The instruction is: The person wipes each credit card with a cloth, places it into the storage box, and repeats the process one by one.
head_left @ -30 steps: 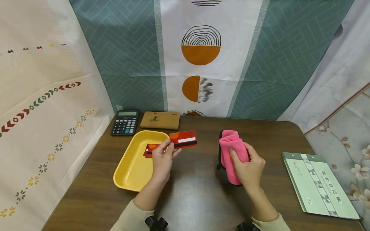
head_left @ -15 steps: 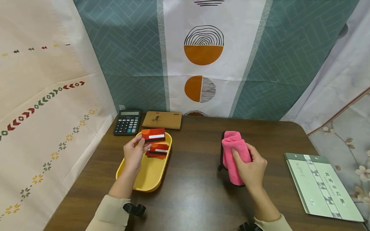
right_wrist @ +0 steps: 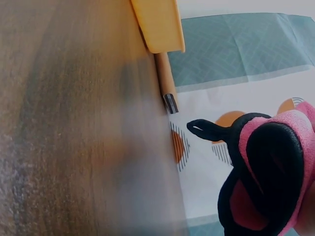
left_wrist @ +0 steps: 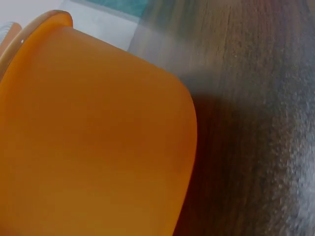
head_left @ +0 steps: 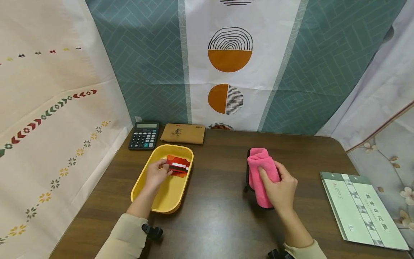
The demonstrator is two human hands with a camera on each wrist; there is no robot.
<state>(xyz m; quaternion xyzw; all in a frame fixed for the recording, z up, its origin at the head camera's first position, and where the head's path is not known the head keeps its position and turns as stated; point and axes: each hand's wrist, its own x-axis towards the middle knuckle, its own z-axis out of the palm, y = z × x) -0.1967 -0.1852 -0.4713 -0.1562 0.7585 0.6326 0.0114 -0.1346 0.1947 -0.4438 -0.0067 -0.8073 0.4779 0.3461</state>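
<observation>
My left hand (head_left: pixel 156 175) is down inside the yellow tray (head_left: pixel 135 190) in the head view, thumb and fingers pinching the left edge of a red card (head_left: pixel 176 160) with a white strip and a dark band. More red cards (head_left: pixel 179 175) lie just beneath it, partly covered. Only the tray's orange-looking outer wall (left_wrist: pixel 98 132) shows in the left wrist view, so that hand is hidden there. On the right, my right hand (head_left: pixel 282 185) grips a folded pink cloth (head_left: pixel 263 174) with black edging. Its black hanging loop (right_wrist: pixel 204 129) sticks out in the right wrist view.
A calculator (head_left: pixel 144 135) and a tan wallet (head_left: pixel 183 133) lie behind the tray at the table's back edge. At the far right rests a pale green notebook (head_left: pixel 362 212). Brown wooden tabletop (head_left: pixel 220 201) spans between both hands.
My left hand has carried the red card leftward from beside the tray, then lowered it onto the other cards inside. The right hand keeps its hold on the pink cloth, nearly still.
</observation>
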